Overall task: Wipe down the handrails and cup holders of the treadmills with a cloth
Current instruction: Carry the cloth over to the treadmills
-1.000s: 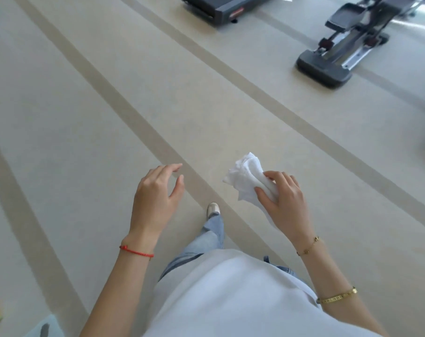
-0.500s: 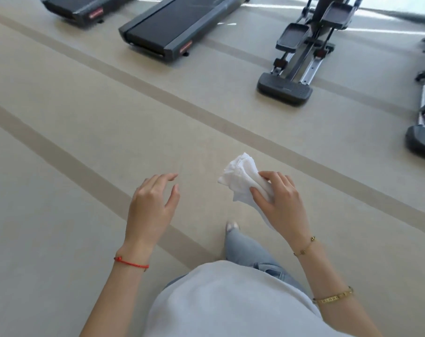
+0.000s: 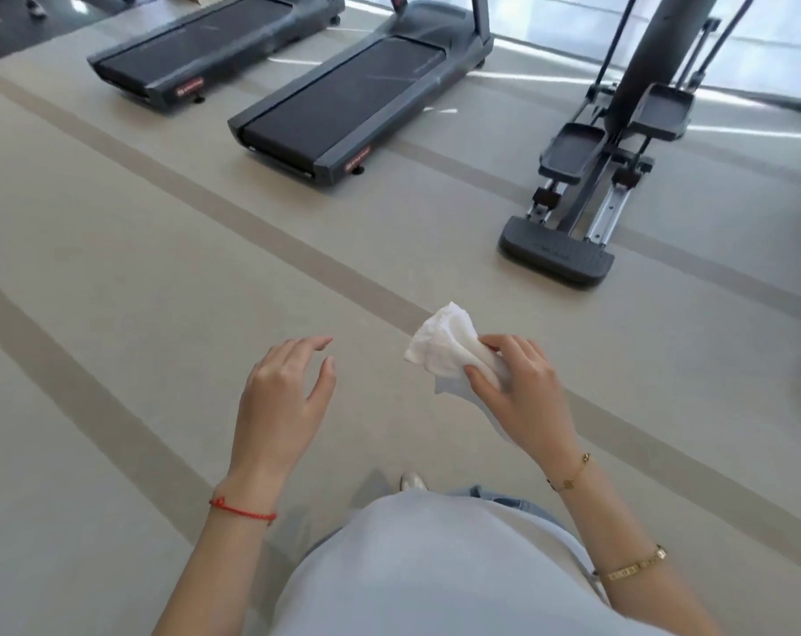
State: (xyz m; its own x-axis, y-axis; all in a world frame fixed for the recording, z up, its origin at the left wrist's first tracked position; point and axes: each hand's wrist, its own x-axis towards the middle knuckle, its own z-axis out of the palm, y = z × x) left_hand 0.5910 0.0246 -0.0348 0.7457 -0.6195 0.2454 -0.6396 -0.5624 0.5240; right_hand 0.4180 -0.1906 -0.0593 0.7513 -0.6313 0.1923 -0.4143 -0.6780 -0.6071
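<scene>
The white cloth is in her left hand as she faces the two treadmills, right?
Not quite. The head view shows the white cloth gripped in the right hand; the left hand holds nothing. The two treadmills do lie ahead.

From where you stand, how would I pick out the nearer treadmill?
Look along the row of grey machines on the beige striped floor. Between the far treadmill on the left and the elliptical trainer on the right lies the nearer treadmill, its flat black belt unlike the elliptical's two pedals.
</scene>
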